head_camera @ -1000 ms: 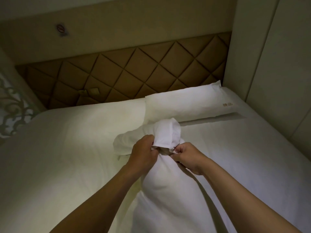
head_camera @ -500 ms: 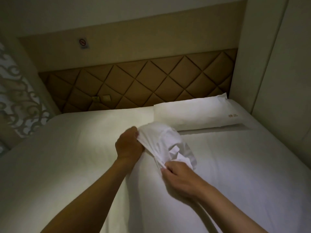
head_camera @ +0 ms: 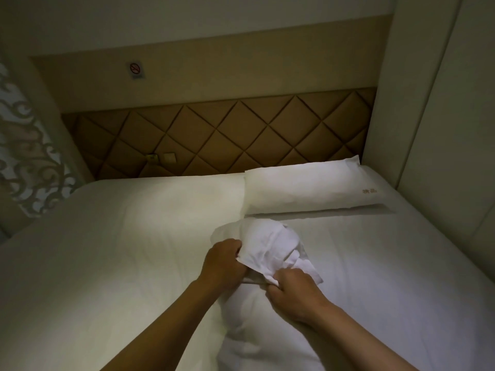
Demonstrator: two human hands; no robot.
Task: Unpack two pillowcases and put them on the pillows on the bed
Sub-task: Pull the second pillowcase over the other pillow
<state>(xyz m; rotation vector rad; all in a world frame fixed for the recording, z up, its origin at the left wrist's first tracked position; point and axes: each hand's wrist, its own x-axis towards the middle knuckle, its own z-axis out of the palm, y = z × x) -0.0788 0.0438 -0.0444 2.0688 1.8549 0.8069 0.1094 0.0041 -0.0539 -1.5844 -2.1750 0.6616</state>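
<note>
Pillowcase [head_camera: 267, 242] cloth, white and bunched, lies mid-bed [head_camera: 107, 250] over the far end of a pillow [head_camera: 249, 333] that runs toward the camera. At its left edge the left hand [head_camera: 222, 266] grips the cloth with curled fingers. The right hand [head_camera: 294, 293] pinches the near edge. Farther right, a second pillow [head_camera: 308, 188] with a small gold mark lies flat against the quilted headboard [head_camera: 241, 135].

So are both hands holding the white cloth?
Yes, the left hand and the right hand both grip the bunched white pillowcase.
</note>
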